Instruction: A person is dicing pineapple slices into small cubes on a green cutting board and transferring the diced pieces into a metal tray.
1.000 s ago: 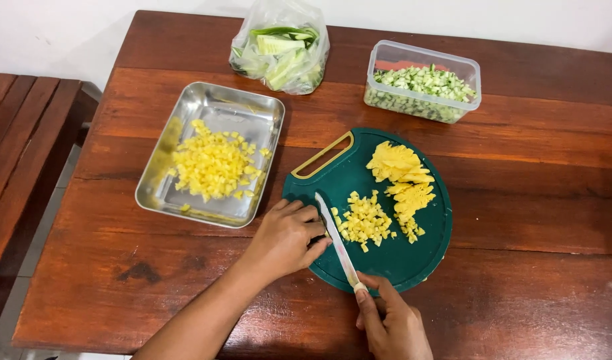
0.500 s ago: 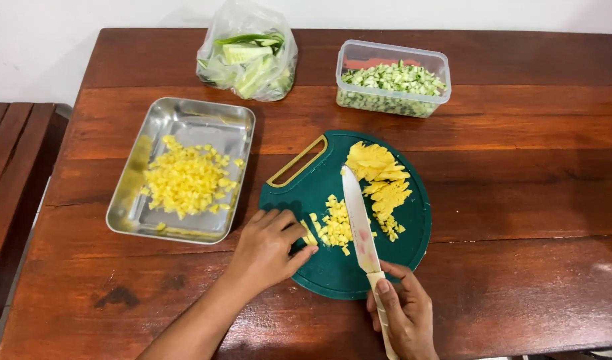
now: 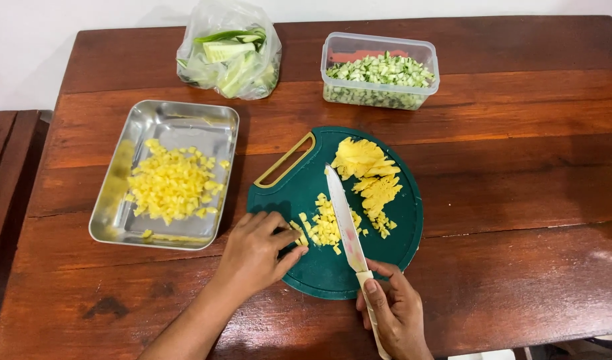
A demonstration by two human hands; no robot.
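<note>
A round dark green cutting board (image 3: 399,243) with a yellow handle slot lies on the wooden table (image 3: 519,173). On it are yellow fruit slices (image 3: 366,173) and a small heap of yellow diced pieces (image 3: 324,228). My right hand (image 3: 396,313) grips the pale handle of a knife (image 3: 344,223), its blade lying flat along the right side of the diced heap. My left hand (image 3: 256,252) rests palm down on the board's left edge, fingertips touching the diced pieces.
A steel tray (image 3: 186,127) holding diced yellow fruit sits left of the board. At the back are a clear plastic bag of cucumber pieces (image 3: 229,53) and a clear plastic box of diced cucumber (image 3: 379,73). A wooden bench (image 3: 6,173) stands at the left.
The knife has swung from the left of the diced heap to its right side, blade now pointing away from me. My left hand stays at the board's left edge.
</note>
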